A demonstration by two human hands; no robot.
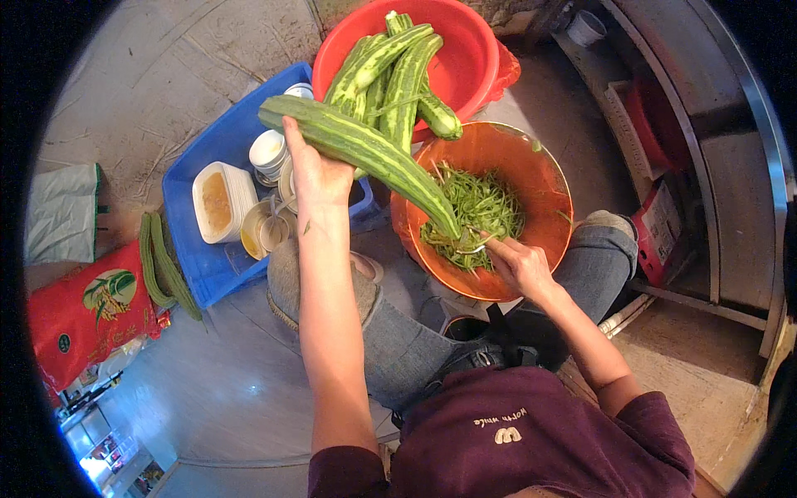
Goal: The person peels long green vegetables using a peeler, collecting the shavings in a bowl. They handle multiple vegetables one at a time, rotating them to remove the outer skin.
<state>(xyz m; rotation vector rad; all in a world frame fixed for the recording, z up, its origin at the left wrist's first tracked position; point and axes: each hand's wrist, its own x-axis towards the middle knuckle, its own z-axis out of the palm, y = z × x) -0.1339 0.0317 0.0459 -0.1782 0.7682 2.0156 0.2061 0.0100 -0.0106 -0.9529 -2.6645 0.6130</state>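
Observation:
My left hand (320, 171) grips a long, striped green gourd (373, 155) near its thick end. The gourd slants down over an orange bucket (542, 180), its thin tip above the green peelings (489, 202) inside. At that tip, my right hand (523, 264) is closed on a small metal peeler (474, 249), mostly covered by the fingers. Several peeled, pale-striped gourds (408, 81) lie piled in a red plastic basin (464, 37) just beyond the bucket.
Left of my knee sits a blue crate (180, 180) with stacked white containers (225, 202) and bowls (268, 149). Ridged unpeeled gourds (163, 264) lie between it and a red printed sack (93, 311). A metal shelf unit (710, 162) stands at the right.

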